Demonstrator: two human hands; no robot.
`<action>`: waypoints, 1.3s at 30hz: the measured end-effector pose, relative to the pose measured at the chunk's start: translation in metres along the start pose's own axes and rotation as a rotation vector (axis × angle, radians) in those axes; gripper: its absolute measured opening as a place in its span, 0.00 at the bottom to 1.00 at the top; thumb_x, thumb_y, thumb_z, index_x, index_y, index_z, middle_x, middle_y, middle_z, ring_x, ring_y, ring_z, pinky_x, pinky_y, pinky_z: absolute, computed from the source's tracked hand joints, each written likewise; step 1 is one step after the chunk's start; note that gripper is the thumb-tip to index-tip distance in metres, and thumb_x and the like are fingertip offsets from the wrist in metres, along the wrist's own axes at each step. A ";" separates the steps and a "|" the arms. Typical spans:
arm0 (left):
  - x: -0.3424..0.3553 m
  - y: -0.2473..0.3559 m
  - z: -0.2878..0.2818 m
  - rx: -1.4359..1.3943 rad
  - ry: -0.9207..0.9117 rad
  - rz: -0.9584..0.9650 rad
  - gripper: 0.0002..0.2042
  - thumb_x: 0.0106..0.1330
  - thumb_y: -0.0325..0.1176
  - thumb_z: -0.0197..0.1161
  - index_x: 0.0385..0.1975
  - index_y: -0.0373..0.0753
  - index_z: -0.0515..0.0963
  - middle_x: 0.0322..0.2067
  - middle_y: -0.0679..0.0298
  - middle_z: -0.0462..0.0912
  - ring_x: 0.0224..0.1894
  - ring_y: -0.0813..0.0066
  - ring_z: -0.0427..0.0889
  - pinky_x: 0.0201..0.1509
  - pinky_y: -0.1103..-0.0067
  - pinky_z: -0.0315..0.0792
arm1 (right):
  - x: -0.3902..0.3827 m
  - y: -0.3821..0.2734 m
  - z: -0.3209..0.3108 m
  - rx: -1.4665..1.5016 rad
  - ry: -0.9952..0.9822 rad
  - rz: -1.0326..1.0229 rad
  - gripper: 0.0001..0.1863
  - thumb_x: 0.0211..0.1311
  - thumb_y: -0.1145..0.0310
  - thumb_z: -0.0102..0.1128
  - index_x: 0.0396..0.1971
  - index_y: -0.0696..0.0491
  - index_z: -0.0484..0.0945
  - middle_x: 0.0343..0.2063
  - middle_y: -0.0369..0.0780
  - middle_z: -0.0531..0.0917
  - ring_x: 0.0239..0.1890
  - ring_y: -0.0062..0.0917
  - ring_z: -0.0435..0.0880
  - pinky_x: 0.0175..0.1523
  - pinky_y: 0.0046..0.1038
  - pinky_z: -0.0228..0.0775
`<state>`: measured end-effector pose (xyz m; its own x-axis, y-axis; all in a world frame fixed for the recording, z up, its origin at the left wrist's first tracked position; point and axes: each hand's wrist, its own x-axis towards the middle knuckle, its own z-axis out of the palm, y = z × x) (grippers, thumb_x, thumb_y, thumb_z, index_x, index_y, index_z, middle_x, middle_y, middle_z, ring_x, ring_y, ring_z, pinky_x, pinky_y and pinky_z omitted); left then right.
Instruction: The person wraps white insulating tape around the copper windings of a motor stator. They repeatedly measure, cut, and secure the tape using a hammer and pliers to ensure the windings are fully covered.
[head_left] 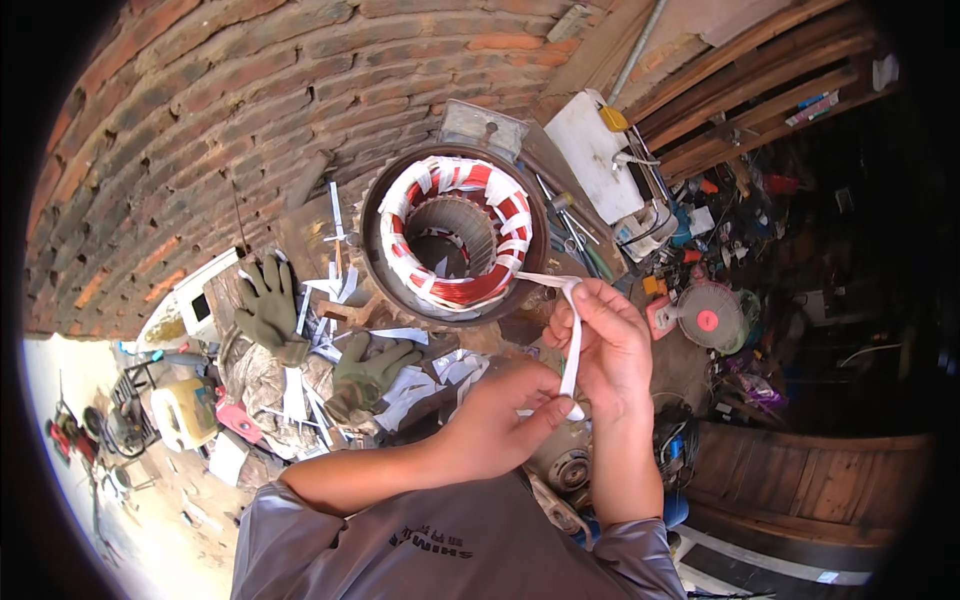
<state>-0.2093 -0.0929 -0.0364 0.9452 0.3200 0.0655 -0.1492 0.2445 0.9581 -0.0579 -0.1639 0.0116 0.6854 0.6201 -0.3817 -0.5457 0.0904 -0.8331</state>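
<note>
A motor stator (470, 290) rests in its round metal housing, its ring of red copper winding bound at intervals with white tape. A white tape strip (570, 365) runs from the ring's right front over my right hand (602, 345) and down to my left hand (520, 410). My right hand pinches the strip beside the ring, fingers curled. My left hand is closed on the lower part of the strip, below and left of my right hand. A small green piece shows behind the tape, partly hidden.
Green gloves (262, 300) and white paper strips (420, 385) lie on the cluttered bench. A brick wall (250, 120) rises behind. Hand tools (570, 230) and a white board (590, 150) sit right of the housing. A fan (710, 318), jugs (183, 410) and wooden planks (800, 480) surround the work spot.
</note>
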 end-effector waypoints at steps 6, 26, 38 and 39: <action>0.015 0.012 -0.001 0.135 0.084 0.421 0.09 0.60 0.21 0.69 0.34 0.37 0.74 0.36 0.59 0.79 0.40 0.56 0.79 0.47 0.66 0.73 | 0.005 -0.008 -0.020 0.141 -0.119 0.090 0.06 0.70 0.69 0.64 0.37 0.55 0.79 0.25 0.39 0.82 0.25 0.25 0.77 0.34 0.29 0.68; 0.044 0.052 0.029 0.412 0.376 0.135 0.17 0.73 0.38 0.65 0.51 0.30 0.79 0.47 0.54 0.83 0.46 0.69 0.83 0.53 0.73 0.76 | 0.058 -0.061 -0.047 0.122 -0.817 0.210 0.10 0.74 0.72 0.57 0.46 0.63 0.79 0.40 0.49 0.87 0.44 0.33 0.87 0.56 0.34 0.76; 0.061 0.069 0.086 -0.318 0.406 0.017 0.15 0.68 0.38 0.71 0.44 0.31 0.82 0.39 0.48 0.88 0.42 0.60 0.89 0.51 0.69 0.81 | 0.083 -0.085 -0.047 0.255 -1.101 0.442 0.11 0.76 0.64 0.56 0.42 0.57 0.81 0.36 0.40 0.87 0.41 0.20 0.82 0.51 0.25 0.68; 0.065 0.072 0.092 -0.255 0.444 0.098 0.13 0.65 0.35 0.73 0.41 0.31 0.82 0.38 0.46 0.87 0.41 0.59 0.89 0.49 0.68 0.82 | 0.080 -0.088 -0.042 0.282 -1.111 0.445 0.12 0.76 0.63 0.55 0.41 0.57 0.81 0.36 0.40 0.88 0.41 0.21 0.82 0.51 0.25 0.68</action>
<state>-0.1321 -0.1390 0.0629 0.7173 0.6962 -0.0263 -0.3487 0.3914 0.8516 0.0657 -0.1550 0.0378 -0.2947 0.9542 0.0523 -0.8067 -0.2190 -0.5489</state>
